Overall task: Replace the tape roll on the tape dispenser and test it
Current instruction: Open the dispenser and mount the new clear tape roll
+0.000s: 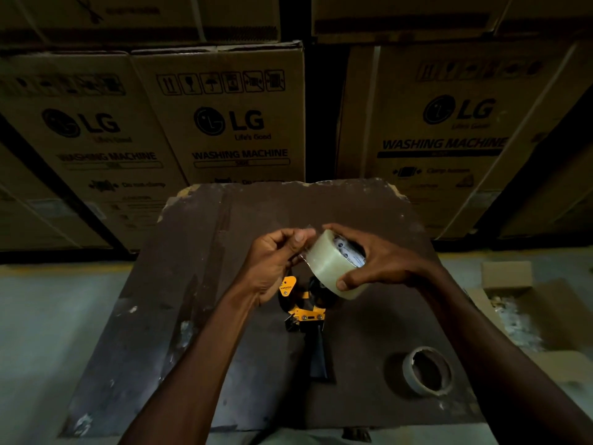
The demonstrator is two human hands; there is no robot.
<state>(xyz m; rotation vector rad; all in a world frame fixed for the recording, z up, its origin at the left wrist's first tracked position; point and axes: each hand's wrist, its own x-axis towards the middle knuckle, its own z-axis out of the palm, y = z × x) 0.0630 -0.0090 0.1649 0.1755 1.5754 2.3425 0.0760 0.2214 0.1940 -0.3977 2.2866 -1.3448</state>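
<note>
A full roll of clear tape point(330, 266) is held above the table, my right hand point(372, 261) gripping it with the thumb on its outer face and fingers over the core. My left hand point(276, 261) pinches the loose end of the tape right beside the roll. Under both hands the yellow and black tape dispenser point(305, 313) lies flat on the dark table point(199, 252), handle pointing toward me, partly hidden by the roll. An empty cardboard tape core point(426, 370) rests on the table at the right front.
Stacked washing-machine cartons point(231, 123) form a wall behind the table. An open cardboard box point(519, 303) lies on the floor to the right. Pale floor point(48, 316) shows to the left.
</note>
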